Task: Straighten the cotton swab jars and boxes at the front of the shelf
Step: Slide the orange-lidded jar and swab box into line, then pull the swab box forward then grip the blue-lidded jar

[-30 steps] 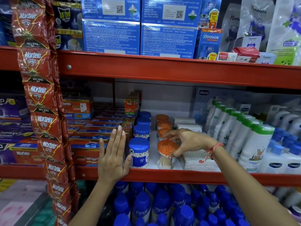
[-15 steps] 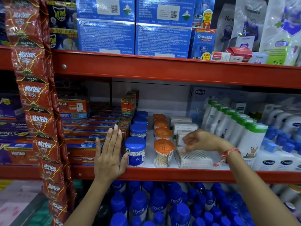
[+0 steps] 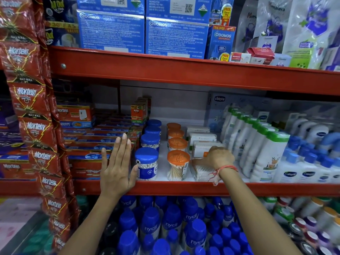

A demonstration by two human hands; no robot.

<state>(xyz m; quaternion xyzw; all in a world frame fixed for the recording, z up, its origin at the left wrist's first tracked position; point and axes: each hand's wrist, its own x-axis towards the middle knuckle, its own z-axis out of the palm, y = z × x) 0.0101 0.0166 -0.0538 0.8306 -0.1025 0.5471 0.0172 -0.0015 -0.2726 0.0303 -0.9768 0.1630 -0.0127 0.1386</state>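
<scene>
At the front of the red shelf point(image 3: 184, 189) stand a blue-lidded swab jar point(image 3: 146, 166), an orange-lidded jar point(image 3: 178, 166) and a clear swab box point(image 3: 200, 171). More blue jars point(image 3: 150, 141), orange jars point(image 3: 177, 143) and swab boxes point(image 3: 202, 138) line up behind them. My left hand point(image 3: 117, 168) is flat and open against the boxes to the left, its thumb touching the blue-lidded jar. My right hand point(image 3: 219, 157) lies over the top of the clear swab box, fingers curled down behind it and hidden.
Stacked Mortein boxes point(image 3: 88, 155) fill the shelf's left. Hanging Mortein sachets point(image 3: 35, 129) drape down the far left. White bottles with green caps point(image 3: 270, 153) crowd the right. Blue-capped Nycil bottles point(image 3: 150, 227) fill the shelf below. A red beam point(image 3: 184, 74) runs overhead.
My right hand left the front orange-lidded jar, which now stands upright, and moved right onto the clear swab box. The left hand stayed in place.
</scene>
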